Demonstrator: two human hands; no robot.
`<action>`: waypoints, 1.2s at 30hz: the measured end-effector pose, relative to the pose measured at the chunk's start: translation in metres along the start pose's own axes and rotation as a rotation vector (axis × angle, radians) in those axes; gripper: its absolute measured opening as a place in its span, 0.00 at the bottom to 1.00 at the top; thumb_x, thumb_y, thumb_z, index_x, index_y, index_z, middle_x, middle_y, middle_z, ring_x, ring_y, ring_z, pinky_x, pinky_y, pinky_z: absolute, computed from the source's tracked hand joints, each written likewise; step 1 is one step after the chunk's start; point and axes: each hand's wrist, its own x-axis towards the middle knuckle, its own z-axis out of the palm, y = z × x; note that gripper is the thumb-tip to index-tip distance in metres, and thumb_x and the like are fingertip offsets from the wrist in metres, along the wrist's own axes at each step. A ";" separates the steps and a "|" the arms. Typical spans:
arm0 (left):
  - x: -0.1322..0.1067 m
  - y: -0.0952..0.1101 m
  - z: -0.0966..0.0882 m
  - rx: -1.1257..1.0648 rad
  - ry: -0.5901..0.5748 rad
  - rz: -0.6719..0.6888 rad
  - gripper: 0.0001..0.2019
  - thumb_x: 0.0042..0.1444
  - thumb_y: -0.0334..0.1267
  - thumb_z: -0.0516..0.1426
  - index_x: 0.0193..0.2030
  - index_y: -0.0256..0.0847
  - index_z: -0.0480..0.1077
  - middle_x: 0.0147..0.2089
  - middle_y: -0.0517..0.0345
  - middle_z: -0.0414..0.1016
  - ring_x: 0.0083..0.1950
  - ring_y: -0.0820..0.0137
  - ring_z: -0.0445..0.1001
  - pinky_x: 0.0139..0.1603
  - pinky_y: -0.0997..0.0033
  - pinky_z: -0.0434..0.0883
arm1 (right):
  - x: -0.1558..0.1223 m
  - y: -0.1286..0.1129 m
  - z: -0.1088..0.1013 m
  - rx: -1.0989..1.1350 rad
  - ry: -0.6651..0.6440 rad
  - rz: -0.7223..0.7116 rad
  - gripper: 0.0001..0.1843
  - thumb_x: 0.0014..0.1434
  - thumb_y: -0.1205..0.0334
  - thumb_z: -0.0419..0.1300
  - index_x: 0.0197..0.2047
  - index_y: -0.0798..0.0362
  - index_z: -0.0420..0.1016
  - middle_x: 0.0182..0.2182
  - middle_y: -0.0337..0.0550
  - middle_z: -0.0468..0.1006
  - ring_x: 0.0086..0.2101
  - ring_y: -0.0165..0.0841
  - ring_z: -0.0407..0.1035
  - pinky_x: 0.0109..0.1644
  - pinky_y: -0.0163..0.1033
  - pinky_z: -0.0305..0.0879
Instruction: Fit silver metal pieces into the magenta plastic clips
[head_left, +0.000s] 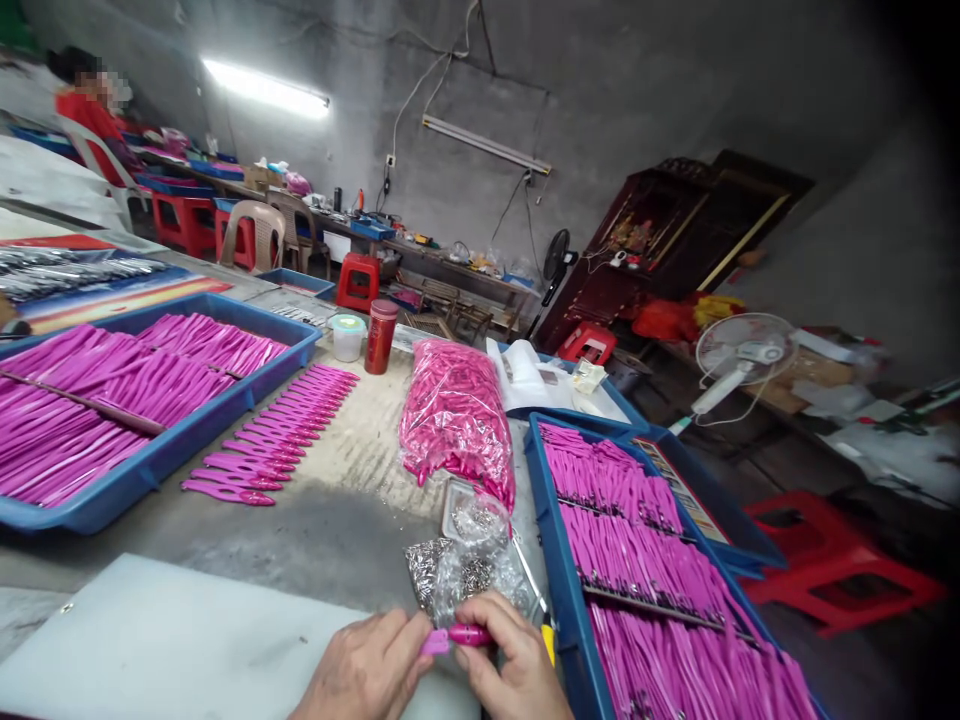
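Note:
My left hand (367, 665) is closed on a light pink plastic piece (435, 642), most of which its fingers hide. Pinched in my right hand (514, 660) is a glossy dark magenta tapered cap (469, 635). The two parts meet end to end; how deeply they fit together I cannot tell. Just beyond my fingers lies a clear plastic bag of small metal parts (474, 572). Below my left hand is a pale white board (187, 640). A row of pink pieces with dark magenta ends (277, 435) lies farther left on the table.
Blue trays of pink strips stand at the left (82, 515) and right (559, 560). A clear bag of magenta caps (457, 410), a red canister (381, 338) and a lidded tub (348, 338) stand beyond. A yellow-handled tool (548, 640) lies near my right hand. One person (94, 125) sits far left.

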 end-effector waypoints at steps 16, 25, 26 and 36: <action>-0.001 0.001 -0.002 0.093 0.009 0.077 0.11 0.63 0.35 0.41 0.37 0.39 0.63 0.22 0.62 0.63 0.19 0.72 0.64 0.17 0.74 0.62 | -0.012 0.003 0.006 0.318 -0.073 0.330 0.25 0.55 0.41 0.51 0.24 0.54 0.74 0.18 0.36 0.65 0.22 0.28 0.57 0.27 0.33 0.53; -0.003 0.004 0.001 0.136 0.015 0.112 0.13 0.63 0.35 0.41 0.32 0.41 0.62 0.21 0.63 0.62 0.17 0.72 0.63 0.16 0.73 0.60 | -0.014 -0.002 0.017 0.703 -0.096 0.562 0.29 0.45 0.33 0.56 0.16 0.52 0.60 0.14 0.29 0.49 0.19 0.24 0.41 0.22 0.32 0.41; -0.002 0.005 0.000 0.142 0.006 0.116 0.13 0.64 0.34 0.41 0.32 0.40 0.62 0.21 0.63 0.62 0.17 0.72 0.64 0.16 0.73 0.60 | -0.015 -0.002 0.019 0.709 -0.092 0.579 0.29 0.44 0.33 0.56 0.16 0.52 0.60 0.14 0.29 0.49 0.19 0.24 0.41 0.22 0.32 0.42; -0.001 0.010 -0.001 0.101 -0.037 0.105 0.13 0.64 0.33 0.40 0.32 0.41 0.61 0.21 0.63 0.63 0.18 0.72 0.64 0.16 0.74 0.59 | -0.017 -0.004 0.018 0.552 -0.145 0.389 0.26 0.53 0.38 0.51 0.28 0.54 0.71 0.19 0.34 0.59 0.22 0.26 0.52 0.25 0.32 0.50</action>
